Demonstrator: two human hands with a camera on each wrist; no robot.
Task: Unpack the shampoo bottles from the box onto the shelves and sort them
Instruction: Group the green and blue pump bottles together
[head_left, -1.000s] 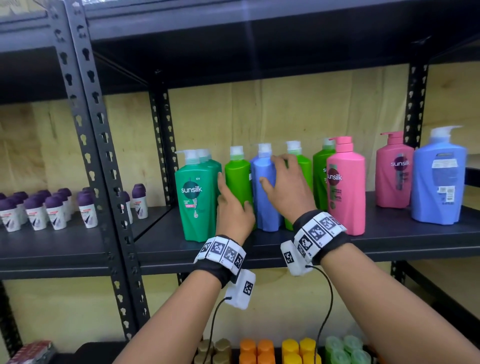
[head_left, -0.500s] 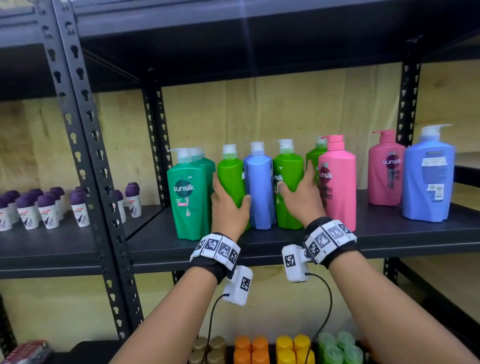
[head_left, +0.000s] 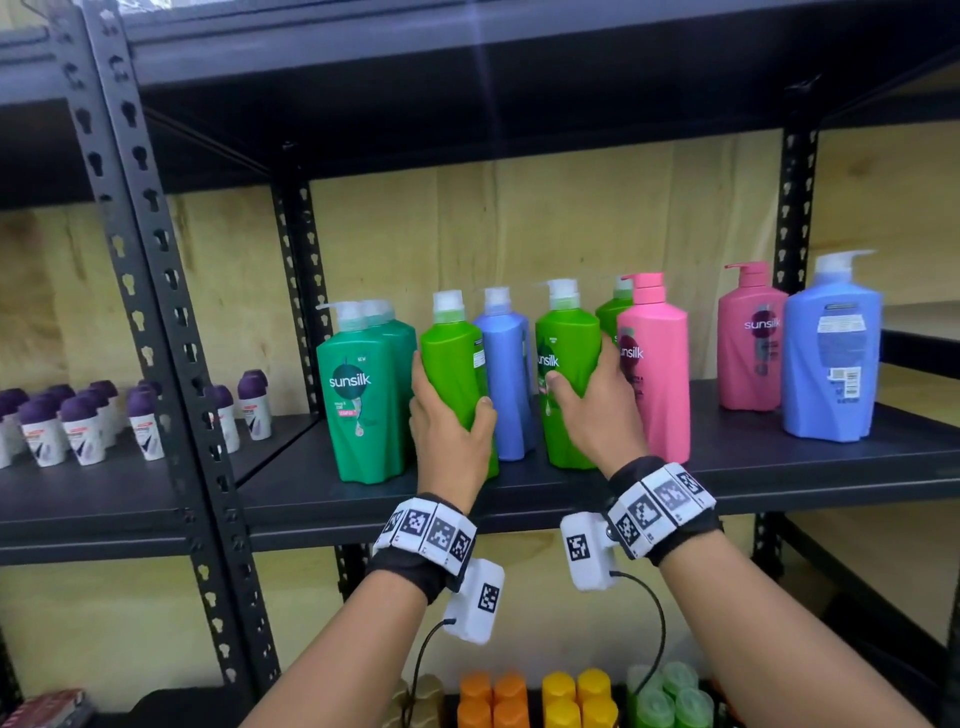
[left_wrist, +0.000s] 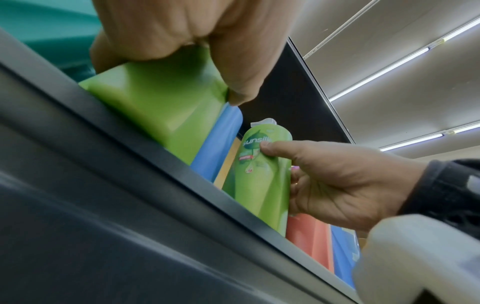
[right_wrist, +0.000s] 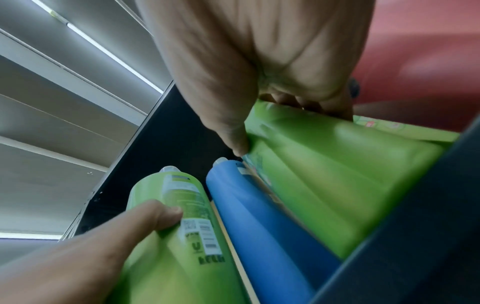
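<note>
At frame centre, on the dark metal shelf (head_left: 779, 467), the left hand (head_left: 449, 431) wraps one smooth lime bottle (head_left: 449, 358); the right hand (head_left: 597, 410) clasps another glossy lime bottle (head_left: 569, 353), a blue bottle (head_left: 506, 374) between them.

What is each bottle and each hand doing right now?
left hand: grips the left light green bottle, upright.
right hand: grips the right light green bottle, upright.
blue bottle: stands between them, untouched.
dark green bottle: standing, label forward.
pink bottle: standing beside the right hand.
shelf: holds them all.
</note>
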